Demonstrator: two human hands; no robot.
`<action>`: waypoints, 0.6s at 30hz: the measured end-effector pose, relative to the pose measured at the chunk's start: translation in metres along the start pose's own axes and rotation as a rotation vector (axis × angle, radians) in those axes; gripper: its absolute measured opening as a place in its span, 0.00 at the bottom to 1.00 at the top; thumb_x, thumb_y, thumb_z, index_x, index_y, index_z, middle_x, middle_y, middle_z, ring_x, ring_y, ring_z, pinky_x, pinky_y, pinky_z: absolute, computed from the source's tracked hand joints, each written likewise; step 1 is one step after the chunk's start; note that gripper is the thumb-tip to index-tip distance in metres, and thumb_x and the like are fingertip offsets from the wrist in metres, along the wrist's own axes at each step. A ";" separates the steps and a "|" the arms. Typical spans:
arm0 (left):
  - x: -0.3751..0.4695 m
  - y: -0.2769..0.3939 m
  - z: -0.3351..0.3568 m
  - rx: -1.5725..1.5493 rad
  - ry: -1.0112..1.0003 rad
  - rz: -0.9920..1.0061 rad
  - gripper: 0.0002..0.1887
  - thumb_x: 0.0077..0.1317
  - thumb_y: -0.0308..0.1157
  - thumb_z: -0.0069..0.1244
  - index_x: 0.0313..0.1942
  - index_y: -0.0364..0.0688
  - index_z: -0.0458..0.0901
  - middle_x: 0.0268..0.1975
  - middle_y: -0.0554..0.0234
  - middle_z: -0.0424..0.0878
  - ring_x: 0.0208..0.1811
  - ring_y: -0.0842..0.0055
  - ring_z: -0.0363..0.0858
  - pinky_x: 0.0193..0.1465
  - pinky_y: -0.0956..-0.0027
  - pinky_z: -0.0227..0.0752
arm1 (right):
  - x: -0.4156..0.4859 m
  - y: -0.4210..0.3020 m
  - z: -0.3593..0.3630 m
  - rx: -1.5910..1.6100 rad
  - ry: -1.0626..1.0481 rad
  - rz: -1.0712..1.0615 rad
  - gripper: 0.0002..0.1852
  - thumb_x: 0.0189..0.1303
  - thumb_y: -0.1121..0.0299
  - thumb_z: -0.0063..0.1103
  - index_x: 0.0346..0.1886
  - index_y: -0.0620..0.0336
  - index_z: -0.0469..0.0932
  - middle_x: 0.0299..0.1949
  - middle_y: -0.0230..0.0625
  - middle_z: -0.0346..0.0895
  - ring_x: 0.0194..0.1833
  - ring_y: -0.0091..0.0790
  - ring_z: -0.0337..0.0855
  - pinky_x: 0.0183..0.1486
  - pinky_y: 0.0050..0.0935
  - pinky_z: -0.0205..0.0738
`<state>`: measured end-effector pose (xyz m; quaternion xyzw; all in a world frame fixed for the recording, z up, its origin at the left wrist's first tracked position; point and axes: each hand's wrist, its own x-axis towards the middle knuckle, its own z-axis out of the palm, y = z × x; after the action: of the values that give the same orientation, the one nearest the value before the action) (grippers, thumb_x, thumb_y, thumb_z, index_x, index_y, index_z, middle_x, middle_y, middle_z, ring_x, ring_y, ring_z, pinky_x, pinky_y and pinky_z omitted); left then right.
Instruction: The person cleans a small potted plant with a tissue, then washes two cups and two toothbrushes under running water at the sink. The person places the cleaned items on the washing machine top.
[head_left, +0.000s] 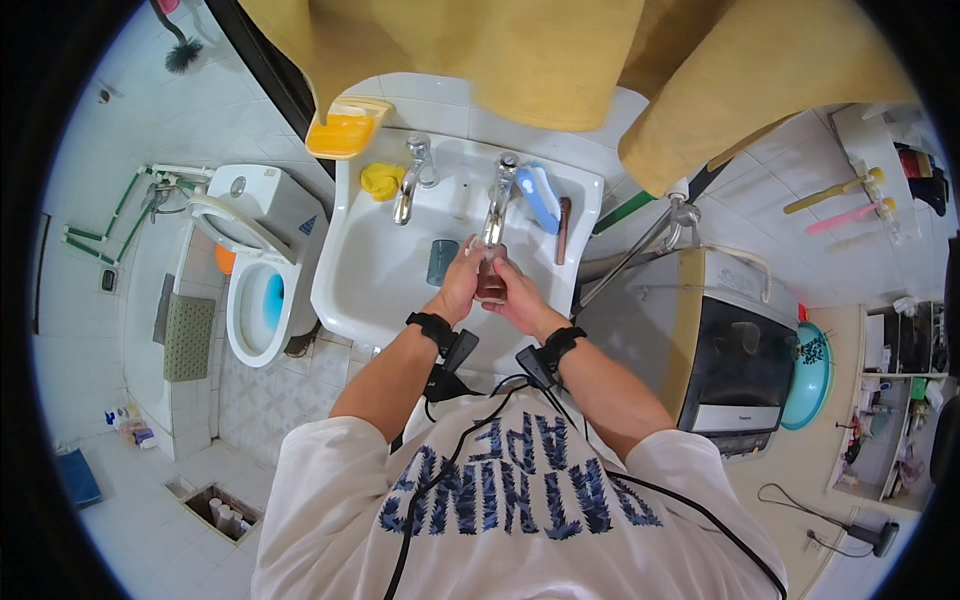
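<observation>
Beneath the right-hand chrome faucet (496, 202) in the white sink (360, 292), both my hands hold a reddish-brown translucent cup (491, 281). My left hand (459, 281) grips its left side, and my right hand (519, 294) is against its right side. Water seems to run at the cup's mouth. A blue-grey cup (442, 262) lies in the basin just left of my left hand. On the sink's rim are a yellow cloth (382, 181), a blue and white brush or holder (538, 196) and a dark reddish tube-like thing (562, 231). Another chrome faucet (409, 184) stands left.
An orange soap dish (341, 135) is fixed above the sink's left corner. A yellow curtain (547, 60) hangs beyond it. A toilet (262, 300) stands left, a washing machine (739, 352) right. Black cables (450, 469) run from the wrist devices over the shirt.
</observation>
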<state>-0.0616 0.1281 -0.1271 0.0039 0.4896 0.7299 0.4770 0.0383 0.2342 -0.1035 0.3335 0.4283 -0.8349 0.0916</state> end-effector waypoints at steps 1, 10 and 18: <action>-0.004 -0.004 0.004 0.070 0.020 0.022 0.22 0.82 0.47 0.35 0.63 0.43 0.74 0.53 0.61 0.82 0.48 0.73 0.84 0.56 0.65 0.80 | 0.001 0.003 0.000 0.012 0.018 -0.018 0.27 0.75 0.41 0.49 0.72 0.36 0.63 0.52 0.28 0.77 0.48 0.31 0.81 0.52 0.39 0.71; 0.003 -0.015 -0.006 -0.005 0.006 0.050 0.20 0.79 0.42 0.40 0.58 0.37 0.80 0.52 0.58 0.86 0.51 0.71 0.85 0.55 0.62 0.80 | 0.014 0.029 -0.014 0.171 -0.035 0.024 0.24 0.71 0.31 0.48 0.45 0.38 0.75 0.36 0.20 0.73 0.37 0.24 0.75 0.46 0.30 0.70; -0.003 -0.029 0.009 0.125 0.073 0.104 0.18 0.79 0.40 0.41 0.56 0.38 0.81 0.51 0.60 0.85 0.50 0.69 0.84 0.53 0.61 0.79 | 0.018 0.004 -0.013 0.131 0.287 -0.116 0.17 0.78 0.46 0.45 0.51 0.47 0.74 0.27 0.24 0.64 0.25 0.22 0.66 0.24 0.27 0.60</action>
<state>-0.0355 0.1343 -0.1423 0.0324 0.5504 0.7215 0.4189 0.0327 0.2442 -0.1232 0.4293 0.4001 -0.8087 -0.0410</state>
